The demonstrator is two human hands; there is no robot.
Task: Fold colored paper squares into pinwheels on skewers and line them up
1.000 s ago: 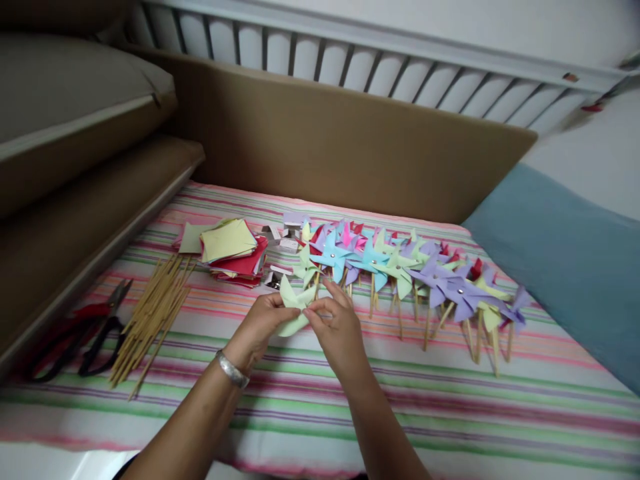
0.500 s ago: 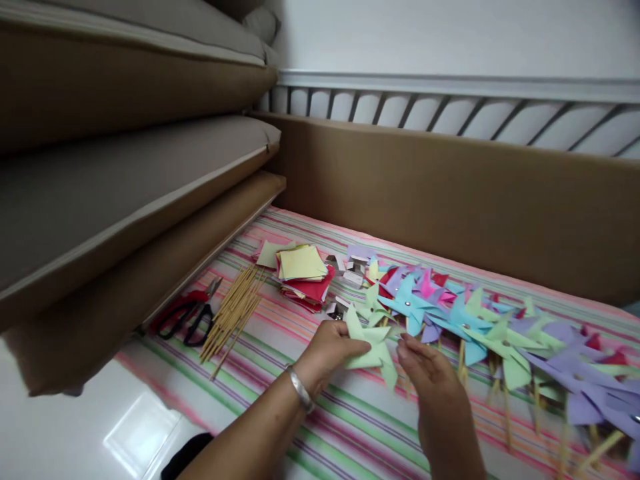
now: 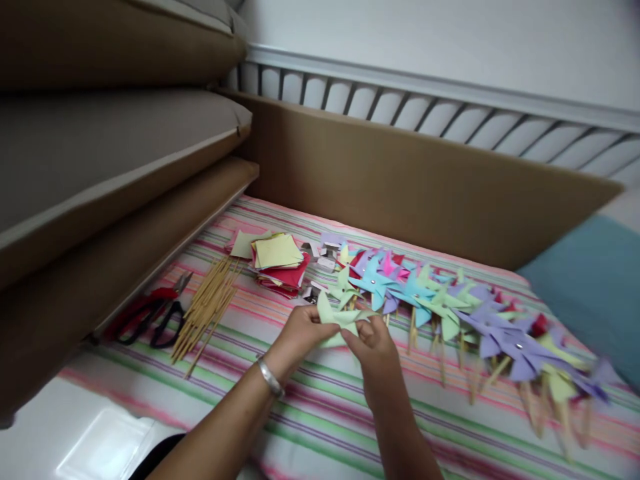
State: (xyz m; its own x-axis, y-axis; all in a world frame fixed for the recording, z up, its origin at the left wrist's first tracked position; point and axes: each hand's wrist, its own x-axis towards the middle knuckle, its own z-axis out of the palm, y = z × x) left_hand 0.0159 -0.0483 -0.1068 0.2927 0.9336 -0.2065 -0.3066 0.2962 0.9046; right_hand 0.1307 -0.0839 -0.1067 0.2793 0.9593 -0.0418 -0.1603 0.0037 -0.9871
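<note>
Pinching a pale green paper pinwheel (image 3: 336, 319) between both hands, I hold it just above the striped cloth (image 3: 320, 413), near the middle of the scene. My left hand (image 3: 300, 333), a silver bracelet (image 3: 271, 378) at its wrist, is curled shut on the pinwheel's left side, thumb on top. My right hand (image 3: 376, 343) closes on its right edge, fingertips bent in against the paper. Just beyond my hands a row of finished pinwheels (image 3: 450, 307) in blue, green, purple and pink runs off to the right, their wooden sticks pointing toward me. To the far left of them sits a stack of paper squares (image 3: 279, 261), yellow on top and red below. Left of that lies a bundle of wooden sticks (image 3: 206, 308), and further left a pair of scissors (image 3: 150, 317) with red and black handles, close to the brown cushions (image 3: 125, 200).
</note>
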